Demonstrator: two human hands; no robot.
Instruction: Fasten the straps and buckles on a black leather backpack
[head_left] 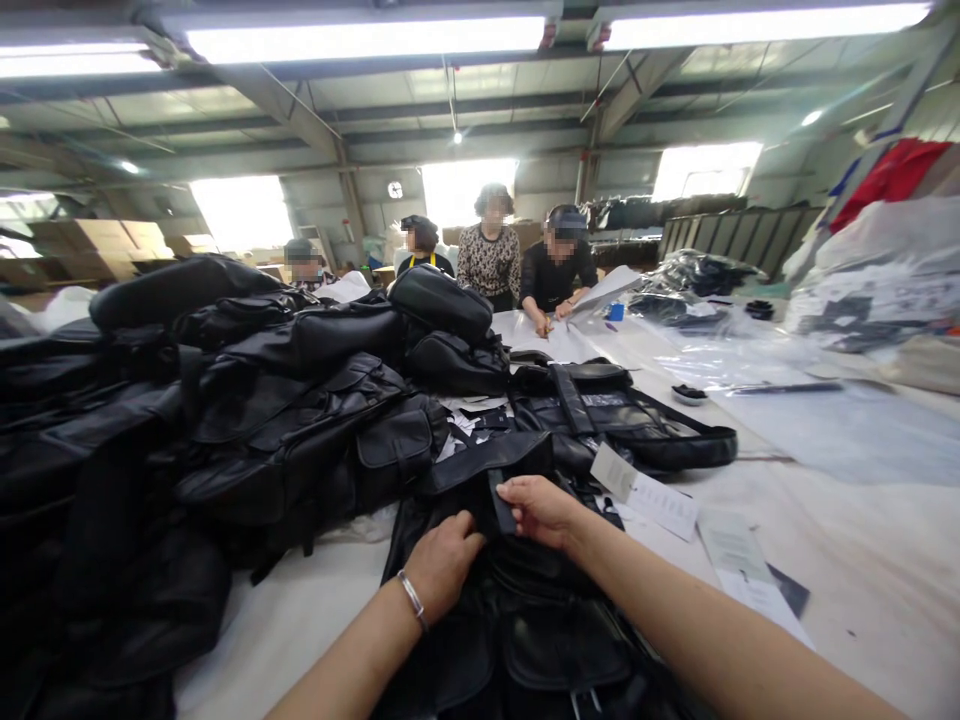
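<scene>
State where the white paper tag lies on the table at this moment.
In the head view, the white paper tag lies right of the right hand, beside the black bag.

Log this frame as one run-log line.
left hand: resting on black bag | right hand: pinching bag strap | surface: white table | nearby: bag pile, paper tag

Bright overhead tube lights (367, 38) and blown-out windows (241, 210); strong wide-angle bending at edges; black bags (225, 420) lose detail in shadow; distant faces blurred
</scene>
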